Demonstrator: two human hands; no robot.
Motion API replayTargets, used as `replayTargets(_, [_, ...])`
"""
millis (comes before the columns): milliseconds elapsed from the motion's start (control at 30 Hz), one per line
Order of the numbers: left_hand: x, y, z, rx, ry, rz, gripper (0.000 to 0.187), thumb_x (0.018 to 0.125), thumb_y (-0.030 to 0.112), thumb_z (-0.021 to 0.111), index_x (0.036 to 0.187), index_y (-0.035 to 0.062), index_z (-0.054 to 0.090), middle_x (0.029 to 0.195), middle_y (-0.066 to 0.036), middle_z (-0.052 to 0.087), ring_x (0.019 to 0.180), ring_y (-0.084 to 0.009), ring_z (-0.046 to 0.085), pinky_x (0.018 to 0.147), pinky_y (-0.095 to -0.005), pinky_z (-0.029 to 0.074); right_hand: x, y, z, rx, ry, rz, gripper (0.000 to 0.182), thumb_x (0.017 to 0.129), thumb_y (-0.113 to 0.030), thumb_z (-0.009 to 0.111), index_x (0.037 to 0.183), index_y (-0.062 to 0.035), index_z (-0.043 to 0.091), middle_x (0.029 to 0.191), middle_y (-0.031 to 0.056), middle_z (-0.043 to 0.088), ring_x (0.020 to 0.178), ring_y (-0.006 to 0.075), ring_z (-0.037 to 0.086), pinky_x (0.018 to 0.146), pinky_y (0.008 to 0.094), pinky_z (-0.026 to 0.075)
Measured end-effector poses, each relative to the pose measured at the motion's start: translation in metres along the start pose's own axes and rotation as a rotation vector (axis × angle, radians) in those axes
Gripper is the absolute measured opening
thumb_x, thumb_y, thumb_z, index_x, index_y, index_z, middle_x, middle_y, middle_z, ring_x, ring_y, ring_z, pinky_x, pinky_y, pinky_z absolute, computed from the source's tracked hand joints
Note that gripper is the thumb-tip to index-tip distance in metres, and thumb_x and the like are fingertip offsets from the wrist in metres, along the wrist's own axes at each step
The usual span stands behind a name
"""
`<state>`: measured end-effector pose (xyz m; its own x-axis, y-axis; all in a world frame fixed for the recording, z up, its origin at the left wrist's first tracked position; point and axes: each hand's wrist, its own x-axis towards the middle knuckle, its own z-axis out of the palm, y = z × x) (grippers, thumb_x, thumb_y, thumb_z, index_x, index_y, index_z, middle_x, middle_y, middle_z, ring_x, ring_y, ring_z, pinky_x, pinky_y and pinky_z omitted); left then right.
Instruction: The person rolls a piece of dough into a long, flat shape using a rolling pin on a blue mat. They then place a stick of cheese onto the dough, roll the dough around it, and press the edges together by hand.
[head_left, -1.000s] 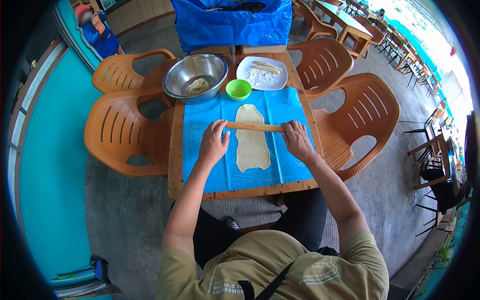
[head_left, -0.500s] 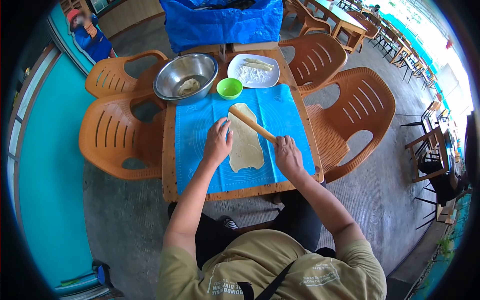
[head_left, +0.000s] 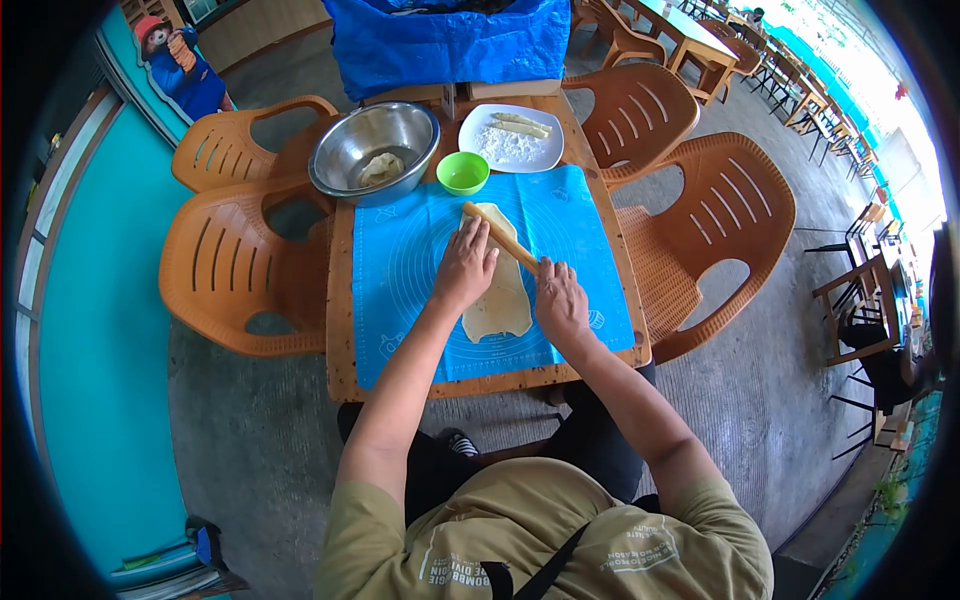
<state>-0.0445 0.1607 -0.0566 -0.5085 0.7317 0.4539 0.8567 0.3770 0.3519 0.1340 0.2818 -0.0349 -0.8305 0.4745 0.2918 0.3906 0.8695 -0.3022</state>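
Observation:
A long, flat sheet of dough [head_left: 497,310] lies on a blue silicone mat [head_left: 400,330] printed with circles. Slanting across the dough's far part is a wooden rolling pin [head_left: 508,240]. My left hand [head_left: 466,265] lies over the dough's left edge, its stretched fingers touching the pin near its far end. At the pin's near end, my right hand [head_left: 563,300] has its fingers bent over the wood; the grip underneath is hidden. Beyond the mat's far edge stand a small green bowl [head_left: 463,174] and a steel bowl [head_left: 330,165] with a dough lump [head_left: 380,170] inside.
A white plate [head_left: 548,152] with white flour and pale dough strips [head_left: 520,125] sits at the table's back right. Behind it rises a blue tarp-covered bulk [head_left: 450,50]. Brown plastic chairs [head_left: 720,210] flank the wooden table [head_left: 610,220] on both sides.
My left hand has moved forward and right, from beside the dough onto the rolling pin. My right hand has shifted slightly forward and left, with the pin's near end.

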Motion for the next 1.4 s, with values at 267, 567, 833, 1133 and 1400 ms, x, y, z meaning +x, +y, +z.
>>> replayTargets(267, [0.015,0.004,0.002,0.179,0.008,0.031,0.051,0.111,0.036,0.050,0.139,-0.0037,0.064,0.150,-0.020,0.060,0.145,-0.0340,0.052,0.128,-0.0519,0.028,0.003,0.001,-0.003,-0.088,-0.009,-0.032,0.035,0.099,-0.010,0.055,0.132,-0.0018,0.064,0.104,0.0144,0.064,0.100,0.0311,0.063,0.083,0.0449,0.053])
replayTargets(567, [0.049,0.034,-0.004,0.349,-0.191,-0.069,0.053,0.111,0.037,0.045,0.131,-0.0062,0.069,0.143,-0.024,0.065,0.141,-0.0356,0.054,0.129,-0.0512,0.026,0.009,0.002,-0.009,-0.111,-0.044,-0.104,0.042,0.099,-0.013,0.058,0.140,-0.0080,0.064,0.105,0.0110,0.063,0.100,0.0282,0.061,0.087,0.0448,0.045])
replayTargets(833, [0.059,0.039,0.026,0.413,-0.231,-0.051,0.053,0.111,0.032,0.047,0.141,-0.0078,0.062,0.150,-0.027,0.058,0.147,-0.0381,0.049,0.130,-0.0490,0.025,0.018,0.016,0.006,-0.063,0.050,-0.105,0.041,0.101,-0.016,0.061,0.141,-0.0086,0.064,0.107,0.0133,0.062,0.101,0.0308,0.060,0.084,0.0452,0.046])
replayTargets(1133, [0.070,0.038,0.049,0.277,-0.110,-0.026,0.060,0.110,0.030,0.047,0.155,-0.0091,0.041,0.145,-0.030,0.061,0.144,-0.0419,0.050,0.128,-0.0512,0.027,0.024,0.022,-0.002,-0.106,0.132,-0.190,0.043,0.098,-0.015,0.063,0.141,-0.0064,0.062,0.108,0.0121,0.062,0.101,0.0298,0.061,0.084,0.0437,0.048])
replayTargets(1400, [0.085,0.043,0.059,0.198,-0.187,-0.024,0.066,0.110,0.032,0.047,0.161,-0.0075,0.031,0.150,-0.030,0.056,0.146,-0.0434,0.047,0.129,-0.0523,0.025,0.024,0.027,0.003,-0.075,0.015,-0.083,0.046,0.099,-0.021,0.065,0.141,-0.0011,0.061,0.111,0.0128,0.063,0.102,0.0308,0.061,0.083,0.0439,0.051])
